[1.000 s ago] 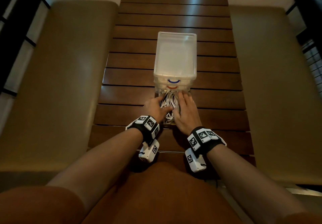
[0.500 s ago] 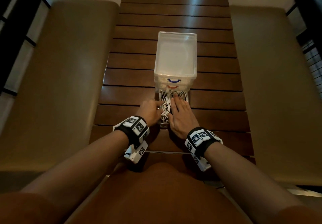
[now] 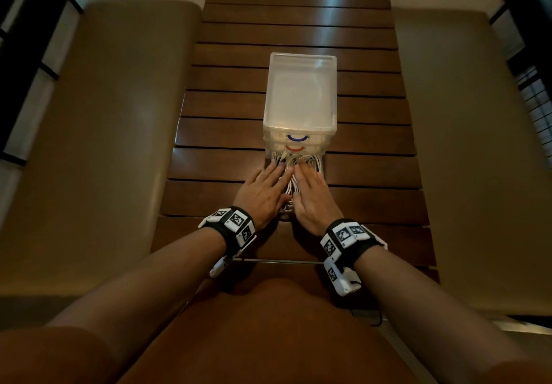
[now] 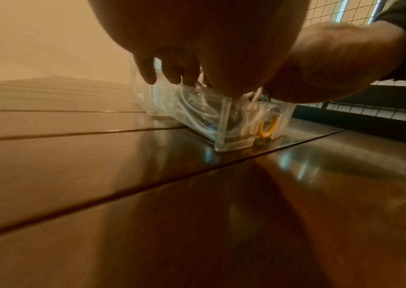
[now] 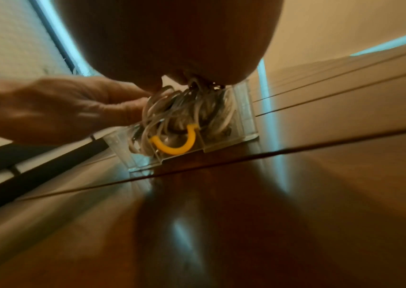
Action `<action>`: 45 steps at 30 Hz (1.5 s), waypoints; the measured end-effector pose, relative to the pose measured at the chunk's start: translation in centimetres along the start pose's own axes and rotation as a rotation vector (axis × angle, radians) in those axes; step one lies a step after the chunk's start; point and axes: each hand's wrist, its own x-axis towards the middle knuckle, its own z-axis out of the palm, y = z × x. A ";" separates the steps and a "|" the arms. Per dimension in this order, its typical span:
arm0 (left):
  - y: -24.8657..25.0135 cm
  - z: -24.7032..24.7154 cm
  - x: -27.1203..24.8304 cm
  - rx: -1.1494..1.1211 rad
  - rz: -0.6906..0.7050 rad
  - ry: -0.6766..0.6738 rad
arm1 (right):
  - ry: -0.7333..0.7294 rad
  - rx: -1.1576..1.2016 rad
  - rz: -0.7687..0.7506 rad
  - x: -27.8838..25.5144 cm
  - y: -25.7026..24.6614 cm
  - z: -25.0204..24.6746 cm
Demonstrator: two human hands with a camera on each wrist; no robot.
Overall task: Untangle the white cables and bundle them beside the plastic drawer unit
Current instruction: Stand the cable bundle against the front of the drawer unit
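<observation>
Pressing flat, ungripping, left hand [image 3: 263, 191] and right hand [image 3: 312, 197] cover the white cables [image 3: 301, 161] mid-frame; drawer [image 5: 243, 117] runs lengthwise toward the drawer unit [image 3: 300, 97] above.

the slatted wooden table [image 3: 298, 19] lies bare in the upper part of the head view, and in strips at left and right of the plastic drawer unit [image 3: 300, 97], so a hand could pass on either side. at frame centre the way is blocked: the unit stands upright, and its clear pulled-out drawer [image 5: 182, 144] juts toward the lower edge, heaped with white cables [image 3: 301, 161]. the left hand [image 3: 263, 192] and right hand [image 3: 313, 198] lie flat over that heap, side by side, nearly closing the gap between them.
</observation>
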 end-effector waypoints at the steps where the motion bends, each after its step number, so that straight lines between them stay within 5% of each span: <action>1: 0.0 -0.2 0.1 0.042 -0.004 -0.020 | 0.044 0.081 0.009 0.0 0.1 -0.2; 4: 0.4 -0.8 0.7 0.117 -0.011 -0.039 | 0.136 0.055 -0.005 -0.2 0.4 -0.8; 9: 0.3 -1.0 1.2 0.092 0.010 -0.090 | -0.076 -0.238 -0.051 0.0 0.3 -0.5; 13: 0.0 -0.9 1.3 -0.005 0.027 -0.099 | -0.096 -0.267 -0.051 0.8 0.0 0.0; 19: -1.1 -1.5 0.6 -0.370 0.078 0.189 | -0.091 -0.261 -0.075 1.1 0.4 0.3; 26: -2.0 -0.8 1.2 -0.019 0.049 -0.005 | -0.046 -0.275 -0.089 1.1 0.3 0.7; 35: -1.8 -2.5 1.7 0.254 0.124 -0.009 | -0.038 -0.252 -0.074 1.2 0.4 0.9; 42: -2.0 -2.5 2.3 0.073 0.043 -0.100 | -0.064 -0.228 -0.037 1.2 -0.3 0.5; 45: -1.9 -2.2 2.6 -0.184 -0.057 -0.024 | -0.115 -0.244 -0.017 1.4 -0.6 0.6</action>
